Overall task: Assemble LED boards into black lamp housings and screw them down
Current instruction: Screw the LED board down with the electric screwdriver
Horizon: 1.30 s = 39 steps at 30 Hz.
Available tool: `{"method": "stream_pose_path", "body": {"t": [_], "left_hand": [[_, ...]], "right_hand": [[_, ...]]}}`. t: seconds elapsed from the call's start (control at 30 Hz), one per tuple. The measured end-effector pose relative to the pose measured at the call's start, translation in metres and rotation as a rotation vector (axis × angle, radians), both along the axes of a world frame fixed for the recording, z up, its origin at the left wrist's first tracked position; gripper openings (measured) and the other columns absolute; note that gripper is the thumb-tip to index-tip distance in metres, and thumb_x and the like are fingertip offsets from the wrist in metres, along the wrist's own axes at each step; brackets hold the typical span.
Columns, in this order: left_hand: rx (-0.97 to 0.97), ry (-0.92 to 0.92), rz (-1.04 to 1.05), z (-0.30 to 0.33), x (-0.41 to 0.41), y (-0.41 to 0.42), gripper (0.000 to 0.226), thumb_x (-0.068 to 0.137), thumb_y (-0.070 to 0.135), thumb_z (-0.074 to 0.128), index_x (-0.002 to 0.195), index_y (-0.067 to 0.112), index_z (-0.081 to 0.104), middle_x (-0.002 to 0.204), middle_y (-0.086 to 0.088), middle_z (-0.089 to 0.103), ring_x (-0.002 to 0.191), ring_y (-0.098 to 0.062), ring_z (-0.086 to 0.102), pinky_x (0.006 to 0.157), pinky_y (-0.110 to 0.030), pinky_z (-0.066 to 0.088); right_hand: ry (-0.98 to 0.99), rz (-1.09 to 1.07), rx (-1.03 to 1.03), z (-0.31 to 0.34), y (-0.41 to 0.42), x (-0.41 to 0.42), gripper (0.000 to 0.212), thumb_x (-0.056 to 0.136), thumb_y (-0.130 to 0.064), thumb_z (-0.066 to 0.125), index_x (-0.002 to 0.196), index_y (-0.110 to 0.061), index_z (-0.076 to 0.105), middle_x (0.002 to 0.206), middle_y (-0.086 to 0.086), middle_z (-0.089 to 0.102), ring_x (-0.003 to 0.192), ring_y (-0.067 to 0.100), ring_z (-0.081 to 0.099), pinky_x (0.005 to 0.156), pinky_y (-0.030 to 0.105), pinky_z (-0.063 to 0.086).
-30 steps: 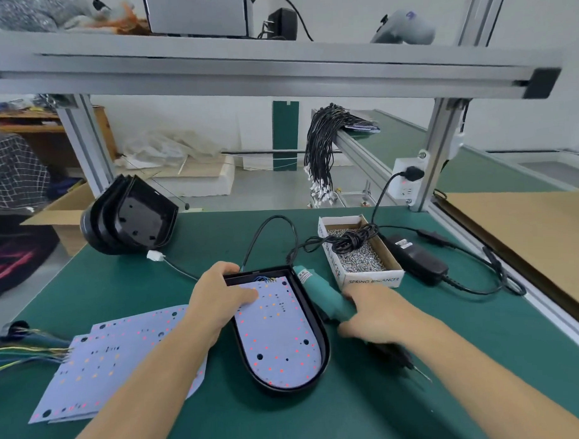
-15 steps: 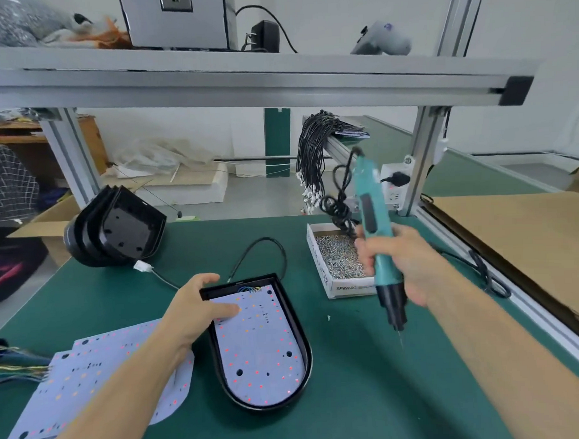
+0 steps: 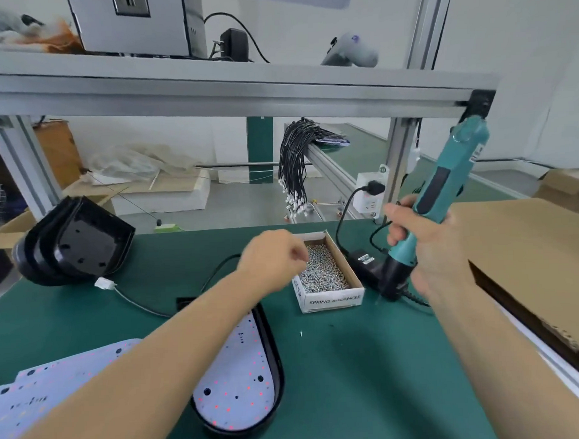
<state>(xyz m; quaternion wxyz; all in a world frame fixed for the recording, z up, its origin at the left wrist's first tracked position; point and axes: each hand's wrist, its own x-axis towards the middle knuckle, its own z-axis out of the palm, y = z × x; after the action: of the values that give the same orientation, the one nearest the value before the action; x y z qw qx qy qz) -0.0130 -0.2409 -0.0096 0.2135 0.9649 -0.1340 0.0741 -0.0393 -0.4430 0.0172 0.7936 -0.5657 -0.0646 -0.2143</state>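
1. My right hand (image 3: 427,244) has its grip wrapped round the teal electric screwdriver (image 3: 435,201), which I hold tilted, black nose down, at about 3 o'clock from the box of screws.
2. My left hand (image 3: 269,256) hangs over the near-left edge of the one small cardboard box of silver screws (image 3: 326,270); its fingers are curled with the tips bunched, and I cannot tell whether they pinch a screw.
3. One black D-shaped lamp housing (image 3: 273,361) lies flat on the green table (image 3: 369,380) at 6 o'clock, with one white LED board (image 3: 235,395) seated inside it; my left forearm crosses over its far end.
4. A loose pile of white LED boards (image 3: 41,389) lies at 8 o'clock; I cannot count them exactly.
5. A nested stack of empty black housings (image 3: 72,243) stands on edge at 10 o'clock, at least three by their rims.
6. One black power adapter (image 3: 365,266) sits just beside the box, at its 3 o'clock, partly behind the screwdriver's nose.
7. One bundle of black wires (image 3: 294,166) hangs from the frame rail at 12 o'clock.
8. One stray screw (image 3: 300,334) lies on the table, near the box's front.
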Motion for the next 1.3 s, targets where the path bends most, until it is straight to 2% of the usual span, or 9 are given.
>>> {"method": "stream_pose_path", "body": {"t": [0.1,0.2,0.33,0.63,0.87,1.0,1.1,1.17,1.3], "left_hand": [[0.194,-0.021,-0.084,-0.016,0.026,-0.036,0.019,0.09,0.019,0.06,0.09,0.031,0.075,0.113,0.015,0.069,0.104,-0.008,0.06,0.1,-0.027,0.037],[0.313,0.047,-0.087,-0.036,0.043,-0.051,0.017,0.09,0.018,0.058,0.084,0.03,0.068,0.091,0.011,0.067,0.093,-0.013,0.056,0.104,-0.034,0.03],[0.246,0.119,-0.067,-0.053,0.048,-0.056,0.014,0.089,0.021,0.064,0.095,0.026,0.075,0.103,0.013,0.072,0.105,-0.013,0.058,0.108,-0.039,0.026],[0.319,0.112,-0.078,-0.058,0.048,-0.058,0.021,0.091,0.011,0.055,0.085,0.026,0.07,0.1,0.005,0.072,0.101,-0.018,0.061,0.112,-0.041,0.018],[0.456,0.089,-0.108,-0.049,0.048,-0.064,0.022,0.087,0.004,0.05,0.076,0.021,0.059,0.088,0.002,0.069,0.093,-0.024,0.059,0.095,-0.038,0.031],[0.125,0.143,-0.046,-0.045,0.043,-0.056,0.01,0.084,0.022,0.069,0.077,0.029,0.071,0.09,0.012,0.071,0.091,-0.01,0.061,0.095,-0.032,0.034],[-0.49,0.253,-0.006,-0.03,0.028,-0.045,0.012,0.076,0.01,0.077,0.073,0.021,0.074,0.075,0.008,0.071,0.071,-0.007,0.062,0.076,-0.02,0.048],[-0.901,0.356,0.021,-0.021,0.014,-0.032,0.017,0.075,-0.001,0.076,0.071,0.015,0.072,0.066,0.002,0.068,0.06,-0.009,0.06,0.059,-0.015,0.048],[-1.348,0.527,0.027,-0.011,-0.013,-0.004,0.011,0.082,-0.002,0.065,0.075,0.006,0.066,0.066,-0.007,0.066,0.05,-0.011,0.057,0.047,-0.019,0.048]], "right_hand": [[-0.028,-0.035,-0.011,0.0,0.003,-0.002,0.036,0.08,0.005,0.068,0.063,-0.024,0.056,0.053,-0.004,0.051,0.044,0.014,0.041,0.05,0.024,0.038],[-0.048,-0.028,-0.019,-0.001,0.006,-0.005,0.037,0.079,0.005,0.069,0.061,-0.025,0.057,0.053,-0.004,0.051,0.045,0.014,0.042,0.05,0.023,0.041],[-0.037,-0.042,0.007,-0.003,0.006,-0.005,0.029,0.079,0.004,0.07,0.071,-0.019,0.054,0.053,-0.004,0.05,0.045,0.014,0.042,0.051,0.025,0.042],[-0.015,-0.057,0.006,-0.005,0.004,-0.008,0.024,0.068,-0.01,0.074,0.063,-0.025,0.056,0.054,-0.001,0.049,0.045,0.015,0.041,0.051,0.025,0.043],[-0.025,-0.065,0.003,-0.005,0.0,-0.01,0.029,0.077,0.0,0.072,0.069,-0.021,0.054,0.054,-0.003,0.05,0.046,0.015,0.042,0.051,0.024,0.043],[-0.035,-0.064,0.002,-0.006,-0.001,-0.012,0.027,0.077,0.002,0.071,0.071,-0.018,0.053,0.054,-0.003,0.051,0.045,0.015,0.042,0.05,0.024,0.042],[-0.041,-0.044,0.032,-0.004,0.003,-0.013,0.027,0.072,-0.002,0.072,0.065,-0.021,0.055,0.055,-0.003,0.05,0.045,0.015,0.042,0.05,0.024,0.042],[-0.041,-0.011,0.076,-0.002,0.008,-0.014,0.025,0.068,-0.006,0.072,0.062,-0.023,0.056,0.053,-0.003,0.047,0.044,0.014,0.042,0.05,0.024,0.041],[-0.054,0.082,0.156,0.003,0.023,-0.016,0.026,0.067,-0.006,0.071,0.057,-0.025,0.058,0.05,-0.004,0.045,0.042,0.013,0.041,0.049,0.022,0.04]]}}
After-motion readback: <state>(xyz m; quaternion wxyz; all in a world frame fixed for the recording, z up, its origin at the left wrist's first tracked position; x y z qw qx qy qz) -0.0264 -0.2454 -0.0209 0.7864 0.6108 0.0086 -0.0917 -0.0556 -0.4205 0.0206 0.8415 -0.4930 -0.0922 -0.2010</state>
